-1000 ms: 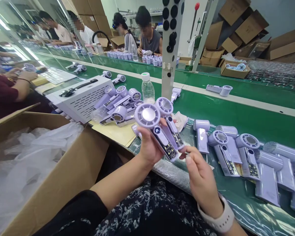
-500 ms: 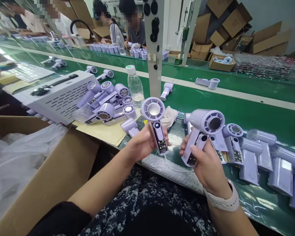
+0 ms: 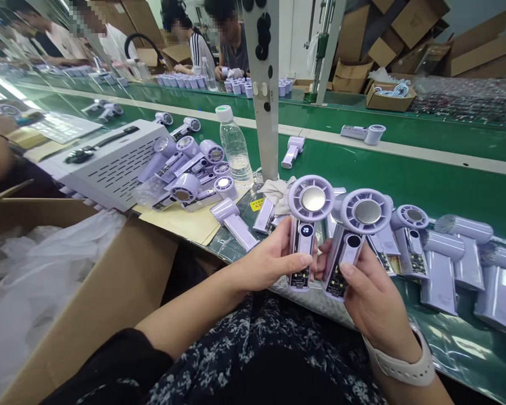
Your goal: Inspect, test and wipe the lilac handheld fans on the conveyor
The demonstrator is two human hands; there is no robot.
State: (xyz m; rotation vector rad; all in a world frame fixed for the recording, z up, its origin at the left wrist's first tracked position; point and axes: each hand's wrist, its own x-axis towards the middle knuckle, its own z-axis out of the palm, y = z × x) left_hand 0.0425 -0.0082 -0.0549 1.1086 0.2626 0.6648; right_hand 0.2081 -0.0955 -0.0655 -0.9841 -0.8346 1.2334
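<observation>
My left hand (image 3: pixel 270 256) is closed around a purple handheld fan (image 3: pixel 301 242), upright, its small round display reading 20 and circuit board exposed in the handle. Beside it my right hand (image 3: pixel 373 287) grips a second purple fan (image 3: pixel 349 253) whose round display is dark. Both fan heads face me, close side by side. Just behind them lies a whitish cloth (image 3: pixel 276 194). More fans (image 3: pixel 442 267) rest in a row to the right, and a pile of fans (image 3: pixel 185 174) sits on yellowish paper at the left.
A clear bottle (image 3: pixel 235 149) stands by a metal post (image 3: pixel 266 112). A vented white box (image 3: pixel 109 160) is at the left, above a carton (image 3: pixel 93 304) of plastic bags. Across the green bench (image 3: pixel 438 174), people sit working.
My left hand has moved right with its fan, bringing it beside the other. The right-hand fan has turned more upright, its head now facing me. The view has shifted slightly.
</observation>
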